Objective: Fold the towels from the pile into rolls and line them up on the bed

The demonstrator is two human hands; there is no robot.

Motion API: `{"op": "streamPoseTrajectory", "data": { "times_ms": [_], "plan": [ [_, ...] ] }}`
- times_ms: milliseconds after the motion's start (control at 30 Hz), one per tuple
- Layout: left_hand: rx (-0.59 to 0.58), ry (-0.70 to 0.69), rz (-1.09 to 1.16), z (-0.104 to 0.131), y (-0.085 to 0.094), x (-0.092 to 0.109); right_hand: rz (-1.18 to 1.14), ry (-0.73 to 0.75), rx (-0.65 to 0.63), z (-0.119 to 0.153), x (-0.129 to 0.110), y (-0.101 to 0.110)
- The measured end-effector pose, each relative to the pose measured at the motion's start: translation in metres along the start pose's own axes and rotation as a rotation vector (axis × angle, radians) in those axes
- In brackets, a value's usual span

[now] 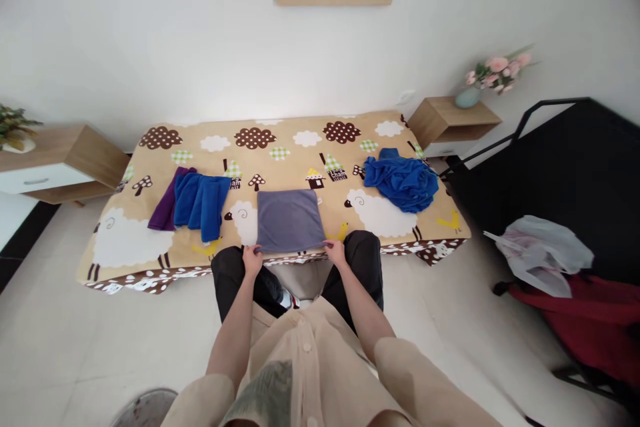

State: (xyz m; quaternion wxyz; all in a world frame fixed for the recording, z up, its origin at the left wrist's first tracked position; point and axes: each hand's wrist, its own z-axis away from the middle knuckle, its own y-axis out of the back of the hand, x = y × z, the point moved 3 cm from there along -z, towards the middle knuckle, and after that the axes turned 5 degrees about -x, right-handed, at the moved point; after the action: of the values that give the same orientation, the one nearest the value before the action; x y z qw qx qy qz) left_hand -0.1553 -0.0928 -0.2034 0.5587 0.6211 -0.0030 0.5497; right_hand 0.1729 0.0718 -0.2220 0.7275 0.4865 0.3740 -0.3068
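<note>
A slate-grey, rectangular, soft-looking fabric cloth (290, 220) lay flat, pinched at both near corners

The grey cloth was spread on a beige fabric cover (195, 127) printed with sheep and clouds, at its near edge, in front of the person's knees. The left hand (252, 259) had its grip closed on the near left corner; the right hand (335, 251) gripped the near right one. The step in hand appeared to be squaring or folding the cloth. The next move, as judged from this hold, called for both corners to be kept level and the near edge taut, so that the layers did not skew. To the left lay blue folded fabric pieces (205, 200) beside a purple folded fabric piece (167, 203); to the right sat a crumpled blue fabric heap (403, 180), apart from both hands.
</note>
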Motion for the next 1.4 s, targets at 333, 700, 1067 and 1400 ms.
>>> {"op": "streamPoseTrajectory", "data": {
  "times_ms": [333, 700, 1067, 1400],
  "plan": [
    [0.011, 0.01, 0.223, -0.021, -0.003, 0.002, -0.216, 0.056, 0.018, -0.026, -0.003, -0.017],
    [-0.08, 0.094, 0.153, -0.041, -0.008, -0.009, -0.185, -0.065, 0.096, -0.042, 0.019, -0.021],
    [-0.097, 0.174, -0.011, -0.031, -0.006, -0.003, -0.06, -0.151, 0.099, -0.037, 0.018, -0.017],
    [-0.124, 0.197, -0.056, -0.037, -0.012, -0.007, 0.025, -0.237, 0.081, -0.038, 0.019, -0.016]
  ]
}}
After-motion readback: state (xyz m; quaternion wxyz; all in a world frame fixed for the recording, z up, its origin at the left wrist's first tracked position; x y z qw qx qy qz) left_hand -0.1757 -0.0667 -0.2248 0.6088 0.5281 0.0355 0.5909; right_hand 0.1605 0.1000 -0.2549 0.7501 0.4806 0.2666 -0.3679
